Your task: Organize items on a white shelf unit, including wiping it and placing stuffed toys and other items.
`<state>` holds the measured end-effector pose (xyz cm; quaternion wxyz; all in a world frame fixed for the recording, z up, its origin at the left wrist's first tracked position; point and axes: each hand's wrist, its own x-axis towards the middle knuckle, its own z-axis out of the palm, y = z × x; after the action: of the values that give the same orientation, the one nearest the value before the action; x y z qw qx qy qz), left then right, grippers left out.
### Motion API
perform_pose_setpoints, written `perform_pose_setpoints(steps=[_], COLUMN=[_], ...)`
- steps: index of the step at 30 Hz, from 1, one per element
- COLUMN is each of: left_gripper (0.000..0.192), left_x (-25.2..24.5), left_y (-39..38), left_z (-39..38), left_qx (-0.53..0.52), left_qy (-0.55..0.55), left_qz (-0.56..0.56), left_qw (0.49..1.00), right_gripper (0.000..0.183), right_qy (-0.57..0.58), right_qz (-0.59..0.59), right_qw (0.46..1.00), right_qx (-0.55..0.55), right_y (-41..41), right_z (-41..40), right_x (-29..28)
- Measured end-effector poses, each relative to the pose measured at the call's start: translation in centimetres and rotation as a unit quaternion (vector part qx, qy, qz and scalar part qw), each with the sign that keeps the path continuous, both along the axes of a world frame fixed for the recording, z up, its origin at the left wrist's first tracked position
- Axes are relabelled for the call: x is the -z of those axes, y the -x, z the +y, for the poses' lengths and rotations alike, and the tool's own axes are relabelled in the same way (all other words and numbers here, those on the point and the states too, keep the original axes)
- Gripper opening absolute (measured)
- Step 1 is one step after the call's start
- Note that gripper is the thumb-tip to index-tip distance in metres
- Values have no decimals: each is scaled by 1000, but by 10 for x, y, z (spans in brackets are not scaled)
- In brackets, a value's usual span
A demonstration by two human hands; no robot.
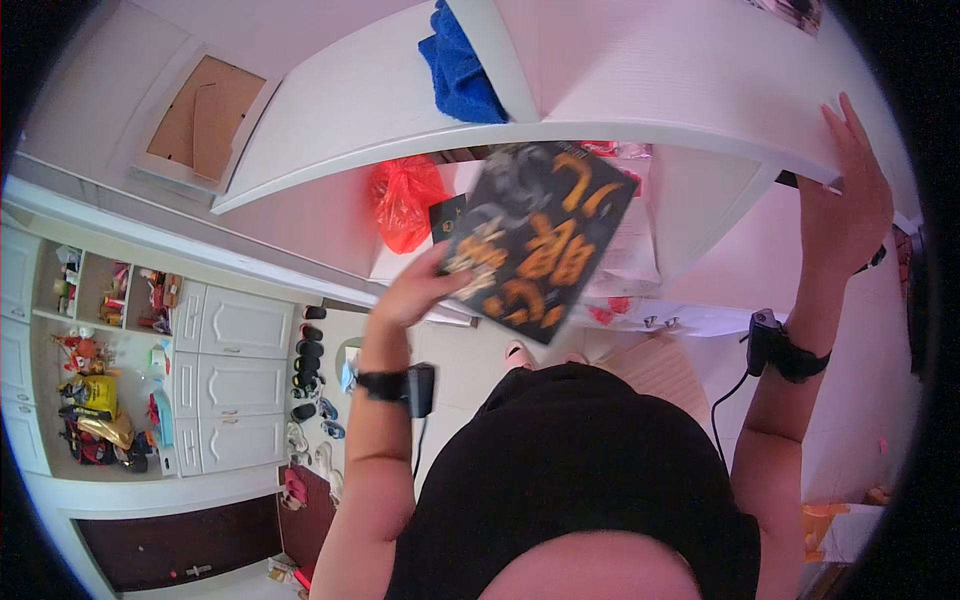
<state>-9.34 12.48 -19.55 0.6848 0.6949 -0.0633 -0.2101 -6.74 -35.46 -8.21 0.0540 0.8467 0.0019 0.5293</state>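
My left hand (420,289) grips the lower left corner of a dark flat item (540,240), perhaps a booklet or packet, with large golden characters on its face. It is tilted and slightly blurred, held in front of an open compartment. Behind it in the compartment, a red plastic bag (405,202) and a small dark green item (448,216) sit to the left. Papers (628,247) lie partly hidden on the right. My right hand (847,195) rests, fingers stretched, at the right end of the white cabinet top (675,90), holding nothing visible.
A blue cloth (461,71) lies on the white shelf beside an upright panel. To its left stands the back of a picture frame (202,120). Several shoes (307,360) line the floor by white cupboards (232,382). A woven mat (660,367) lies near my feet.
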Motion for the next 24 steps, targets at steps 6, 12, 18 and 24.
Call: perform_pose_setpoints(steps=[6, 12, 18, 24], left_gripper=[51, 55, 49, 35], left_x=[-30, -126, -194, -198], left_y=[146, 142, 30, -40], left_z=[199, 176, 116, 107], left_qx=[-237, -347, -309, -424], left_qy=[49, 117, 56, -493], left_qz=[-76, -310, -264, -397], left_qw=[967, 877, 912, 648], right_gripper=[56, 56, 58, 64], right_qy=[62, 89, 51, 70], right_qz=[13, 12, -2, -35], right_qw=[997, 995, 999, 997], right_qx=[32, 38, 19, -27], right_y=[4, 1, 1, -1], right_z=[-19, -20, -15, -13], right_x=[-6, -2, 2, -3])
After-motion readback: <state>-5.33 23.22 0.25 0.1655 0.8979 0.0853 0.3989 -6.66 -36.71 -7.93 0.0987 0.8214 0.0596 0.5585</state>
